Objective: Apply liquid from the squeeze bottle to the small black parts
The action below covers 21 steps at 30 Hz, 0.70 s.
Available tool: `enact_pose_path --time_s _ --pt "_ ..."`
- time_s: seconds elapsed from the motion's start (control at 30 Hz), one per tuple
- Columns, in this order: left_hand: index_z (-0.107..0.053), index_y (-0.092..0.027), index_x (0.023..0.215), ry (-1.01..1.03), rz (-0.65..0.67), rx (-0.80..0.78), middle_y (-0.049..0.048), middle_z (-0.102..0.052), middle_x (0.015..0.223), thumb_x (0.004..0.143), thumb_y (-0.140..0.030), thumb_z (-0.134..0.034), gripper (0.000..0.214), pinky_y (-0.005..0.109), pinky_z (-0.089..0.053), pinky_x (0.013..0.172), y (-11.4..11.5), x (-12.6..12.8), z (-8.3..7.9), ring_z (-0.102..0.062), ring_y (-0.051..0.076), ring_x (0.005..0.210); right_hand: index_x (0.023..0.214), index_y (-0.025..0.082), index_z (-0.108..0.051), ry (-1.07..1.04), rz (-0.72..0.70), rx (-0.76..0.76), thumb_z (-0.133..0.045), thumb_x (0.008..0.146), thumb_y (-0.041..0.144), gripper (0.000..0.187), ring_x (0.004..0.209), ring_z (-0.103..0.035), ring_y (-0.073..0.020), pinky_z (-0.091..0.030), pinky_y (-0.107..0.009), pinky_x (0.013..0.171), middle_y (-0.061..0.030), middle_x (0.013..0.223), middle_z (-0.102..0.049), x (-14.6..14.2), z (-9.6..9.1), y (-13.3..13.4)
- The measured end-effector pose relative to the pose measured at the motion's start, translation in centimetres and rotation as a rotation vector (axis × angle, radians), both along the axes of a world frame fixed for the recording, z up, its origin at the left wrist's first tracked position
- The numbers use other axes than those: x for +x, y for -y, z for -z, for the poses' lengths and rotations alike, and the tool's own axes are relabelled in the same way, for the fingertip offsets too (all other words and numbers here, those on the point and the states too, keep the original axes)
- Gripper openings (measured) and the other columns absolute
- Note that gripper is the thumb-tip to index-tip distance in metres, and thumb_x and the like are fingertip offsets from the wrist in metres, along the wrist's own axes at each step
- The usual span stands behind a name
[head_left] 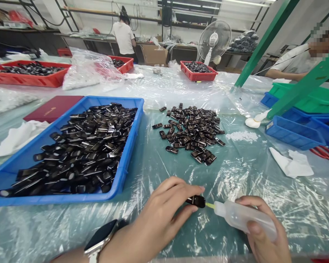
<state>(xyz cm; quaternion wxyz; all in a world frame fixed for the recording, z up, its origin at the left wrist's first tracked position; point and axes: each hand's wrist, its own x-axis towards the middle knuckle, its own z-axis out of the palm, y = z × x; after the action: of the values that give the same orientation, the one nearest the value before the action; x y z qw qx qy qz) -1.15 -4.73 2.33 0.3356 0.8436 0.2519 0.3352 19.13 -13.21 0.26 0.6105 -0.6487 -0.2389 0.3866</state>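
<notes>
Between its thumb and fingers, my left hand (164, 208) pinches a small glossy black part (196, 201) with rounded ends. A translucent squeeze bottle (248, 218) lies in the grip of my right hand (270, 228). Its thin yellow-green nozzle (210, 205) points left and meets the right end of the black part, or nearly so; I cannot tell whether they touch. Beyond my hands, a loose pile of similar black parts (193, 126) lies on the plastic-covered table. To its right is a small heap of white bits (242, 136).
On the left, a blue tray (140, 120) holds many black parts. A dark red box (53, 109) lies behind it. At right are a blue bin (293, 134), crumpled tissue (292, 164), red-handled tool (323, 152) and slanting green post (265, 40). Red trays (199, 76) and two people are farther back.
</notes>
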Motion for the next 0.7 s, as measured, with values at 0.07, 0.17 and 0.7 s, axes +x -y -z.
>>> enact_pose_path --time_s 0.07,0.17,0.7 --pt "-0.052 -0.021 0.129 -0.001 0.004 0.0 0.0022 -0.065 0.112 0.098 -0.01 -0.058 0.032 0.026 -0.046 0.085 0.06 -0.01 -0.04 -0.053 0.017 0.104 0.081 0.028 -0.064 0.011 0.001 -0.002 -0.082 0.052 0.07 0.054 0.072 -0.046 -0.0185 -0.035 -0.025 0.056 -0.0021 0.089 -0.051 -0.02 0.01 -0.02" --pt "-0.052 -0.02 0.128 -0.001 0.002 0.011 0.0024 -0.066 0.11 0.099 -0.01 -0.057 0.031 0.026 -0.047 0.084 0.02 0.02 -0.07 -0.054 0.018 0.103 0.08 0.028 -0.065 0.04 -0.003 -0.004 -0.081 0.053 0.072 0.054 0.071 -0.045 -0.0179 -0.033 -0.025 0.057 -0.0018 0.087 -0.051 0.03 -0.04 -0.03" --pt "-0.049 -0.033 0.131 0.093 -0.195 -0.135 -0.001 -0.065 0.112 0.098 -0.018 -0.058 0.038 0.031 -0.048 0.089 -0.38 -0.07 -0.07 -0.059 0.019 0.106 0.082 0.027 -0.063 0.066 -0.014 0.047 -0.066 0.062 0.082 0.058 0.055 -0.047 -0.0164 -0.038 -0.027 0.052 0.001 0.068 -0.051 0.95 0.14 0.52"
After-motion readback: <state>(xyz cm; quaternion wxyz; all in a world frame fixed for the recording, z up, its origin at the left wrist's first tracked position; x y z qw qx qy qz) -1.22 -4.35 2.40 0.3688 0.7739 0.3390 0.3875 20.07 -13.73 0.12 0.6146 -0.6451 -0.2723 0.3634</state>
